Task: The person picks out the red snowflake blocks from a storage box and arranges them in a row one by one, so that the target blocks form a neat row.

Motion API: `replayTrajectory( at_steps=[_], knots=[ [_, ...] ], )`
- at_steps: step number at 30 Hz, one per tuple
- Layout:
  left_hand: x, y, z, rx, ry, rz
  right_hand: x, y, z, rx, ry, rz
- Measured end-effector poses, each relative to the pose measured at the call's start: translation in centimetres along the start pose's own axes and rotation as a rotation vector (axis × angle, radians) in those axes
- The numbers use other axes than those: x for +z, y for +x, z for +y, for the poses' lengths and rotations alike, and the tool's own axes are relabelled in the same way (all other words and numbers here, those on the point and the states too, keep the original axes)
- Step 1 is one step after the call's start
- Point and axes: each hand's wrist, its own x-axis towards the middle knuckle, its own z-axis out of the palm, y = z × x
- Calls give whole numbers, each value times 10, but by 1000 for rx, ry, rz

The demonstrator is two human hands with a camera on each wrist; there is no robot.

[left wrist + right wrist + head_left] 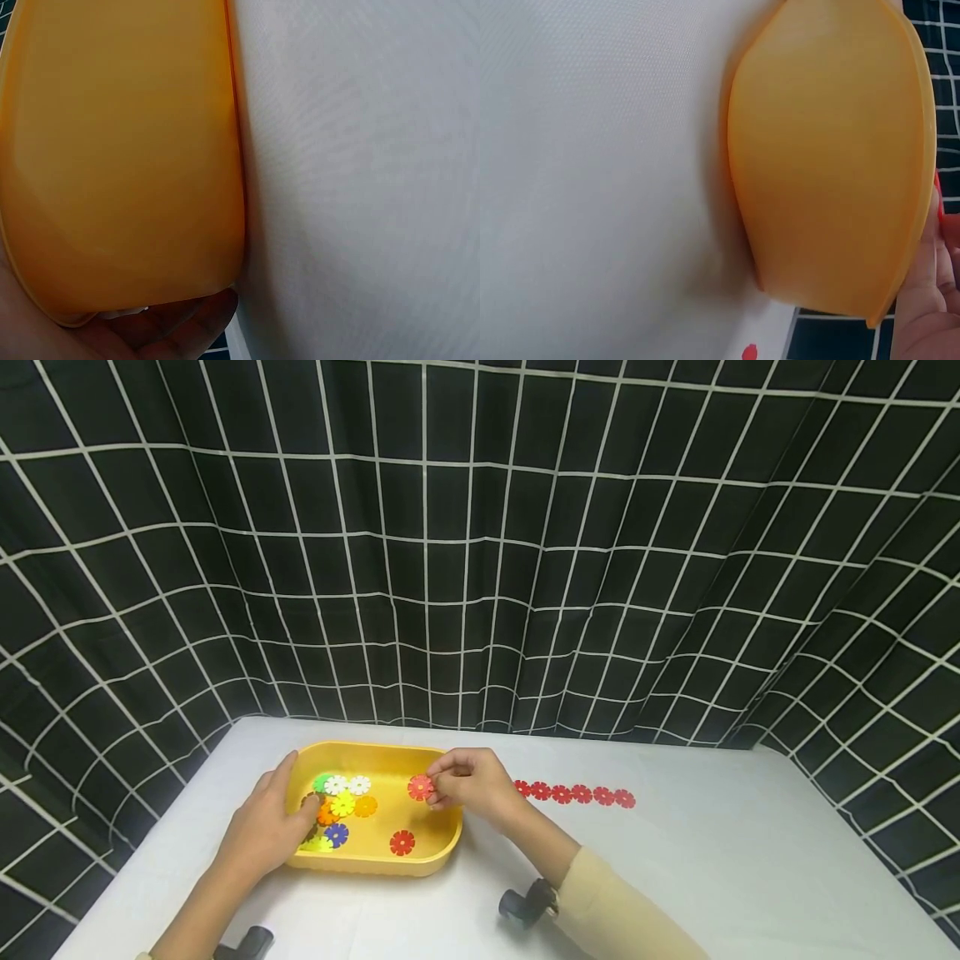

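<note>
A yellow tray [397,865] stands on the white table with flower-shaped plastic discs inside. My left hand [262,827] grips its left end, thumb over the rim and fingers outside; the left wrist view shows those fingertips [210,319] against the outer wall. At the tray's right end my right hand [476,783] pinches a light red flower disc [421,787], whose red edge [938,184] shows in the right wrist view. Below it lies another red disc [402,842]. White, yellow, orange, green and blue discs, such as the blue disc [337,835], cluster near my left thumb.
A row of several red flower discs [581,793] lies on the white table [712,860] right of the tray. Dark wrist devices [527,903] sit by both forearms. A black curtain [480,568] with white grid lines surrounds the table's back and sides.
</note>
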Motion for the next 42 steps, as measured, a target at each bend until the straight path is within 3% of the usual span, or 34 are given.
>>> replayTrajectory(
  at_steps=[25,42],
  knots=[
    [0,0,0,1,2,-2,-40,-14,10,34,-48,86],
    [1,1,-2,5,0,0,-70,-20,32,75,-75,172]
  ],
)
